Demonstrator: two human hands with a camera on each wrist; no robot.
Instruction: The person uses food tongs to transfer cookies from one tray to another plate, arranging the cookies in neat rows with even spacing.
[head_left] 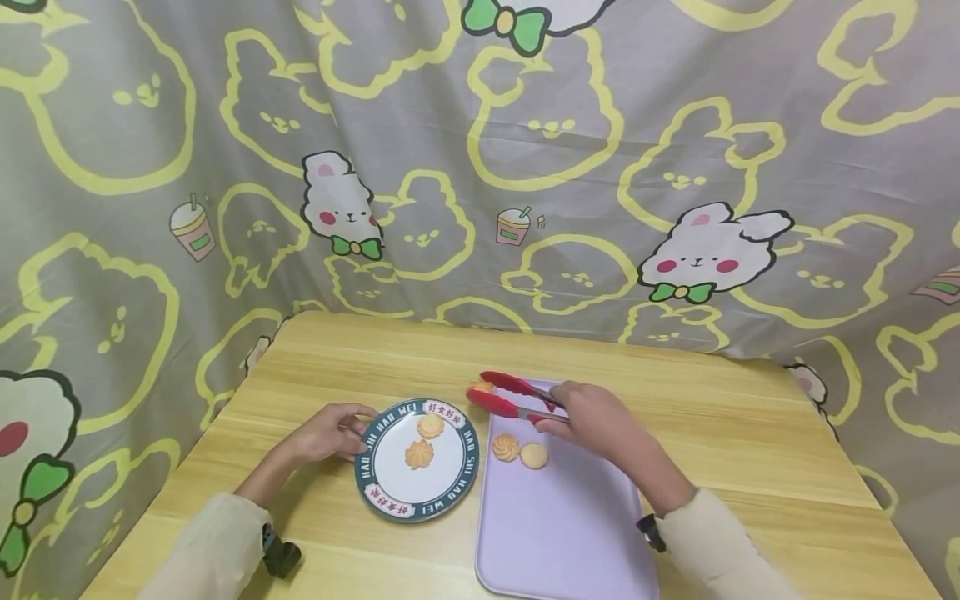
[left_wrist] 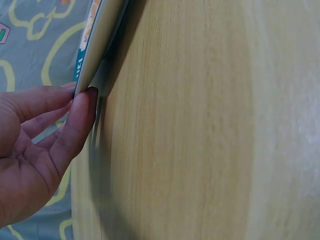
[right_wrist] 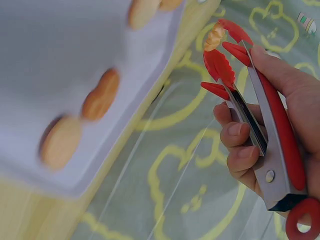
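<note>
head feed: i see grey fabric [head_left: 442, 108] hanging behind the table [head_left: 780, 500] and along both sides — folds toward the left, faint creases across the back. i log its print as yellow outlined figures [head_left: 551, 129], white rabbit heads [head_left: 712, 246] with green bows [head_left: 681, 292], and small drink cups [head_left: 513, 227]. the table is pale, wood-grained. light reads fairly even — my left wrist feed shows a whitish sheen [left_wrist: 287, 130] on the wood.
</note>
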